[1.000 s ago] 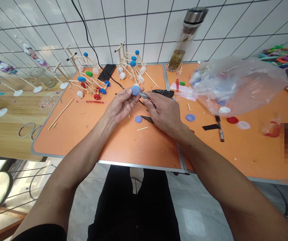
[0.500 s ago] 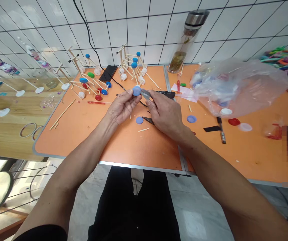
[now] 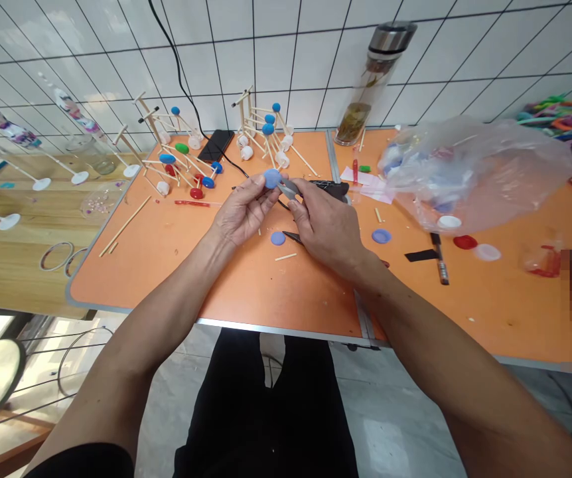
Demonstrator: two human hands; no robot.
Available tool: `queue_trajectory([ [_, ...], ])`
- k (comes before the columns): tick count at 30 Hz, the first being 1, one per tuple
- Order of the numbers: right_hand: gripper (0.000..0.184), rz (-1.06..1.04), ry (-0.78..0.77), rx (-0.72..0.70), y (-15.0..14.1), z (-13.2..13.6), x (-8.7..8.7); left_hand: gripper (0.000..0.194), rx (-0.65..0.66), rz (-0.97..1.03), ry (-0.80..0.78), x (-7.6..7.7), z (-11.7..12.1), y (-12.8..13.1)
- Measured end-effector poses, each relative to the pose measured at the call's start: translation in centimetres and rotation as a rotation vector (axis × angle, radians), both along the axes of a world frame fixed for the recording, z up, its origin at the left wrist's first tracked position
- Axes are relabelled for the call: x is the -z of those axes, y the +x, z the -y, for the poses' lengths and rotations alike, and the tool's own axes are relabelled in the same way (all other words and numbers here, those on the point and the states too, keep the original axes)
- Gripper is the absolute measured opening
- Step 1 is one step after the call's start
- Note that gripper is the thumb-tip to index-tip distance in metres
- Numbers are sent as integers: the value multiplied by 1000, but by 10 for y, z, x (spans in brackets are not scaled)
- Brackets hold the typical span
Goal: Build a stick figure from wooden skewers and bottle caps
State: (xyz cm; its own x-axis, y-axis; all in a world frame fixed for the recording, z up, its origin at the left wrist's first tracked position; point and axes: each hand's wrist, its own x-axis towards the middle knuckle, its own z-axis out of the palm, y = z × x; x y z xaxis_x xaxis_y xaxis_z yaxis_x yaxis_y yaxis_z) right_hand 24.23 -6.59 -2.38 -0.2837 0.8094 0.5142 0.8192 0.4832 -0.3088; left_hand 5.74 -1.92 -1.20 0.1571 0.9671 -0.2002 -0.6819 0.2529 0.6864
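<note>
While the left hand (image 3: 245,214) is pinching a blue bottle cap (image 3: 272,178) tightly between thumb and fingertips, the right hand (image 3: 326,229) is closing on a small grey tool (image 3: 288,189), partly hidden by the fingers, with its tip at the cap's edge. Two loose blue caps (image 3: 278,238) are lying on the orange table (image 3: 276,292) just below the hands, two stick-and-cap models (image 3: 253,123) are standing farther off, and a marker (image 3: 439,259) is showing lettering too small to read.

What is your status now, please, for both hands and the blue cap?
Left hand holding blue plastic cap. Right hand holding metal blade at cap's edge. Nothing between them.
</note>
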Motion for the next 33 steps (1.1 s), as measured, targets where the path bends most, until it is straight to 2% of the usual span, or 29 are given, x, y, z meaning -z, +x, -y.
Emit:
queue_trajectory([
  [11, 48, 55, 36, 14, 2, 0, 3, 34, 34, -32, 71, 3, 0, 0],
  [20, 50, 148, 30, 55, 1, 0, 3, 24, 48, -80, 108, 5, 1, -1],
  [33, 52, 128, 25, 66, 2, 1, 2, 21, 39, -86, 90, 2, 6, 3],
])
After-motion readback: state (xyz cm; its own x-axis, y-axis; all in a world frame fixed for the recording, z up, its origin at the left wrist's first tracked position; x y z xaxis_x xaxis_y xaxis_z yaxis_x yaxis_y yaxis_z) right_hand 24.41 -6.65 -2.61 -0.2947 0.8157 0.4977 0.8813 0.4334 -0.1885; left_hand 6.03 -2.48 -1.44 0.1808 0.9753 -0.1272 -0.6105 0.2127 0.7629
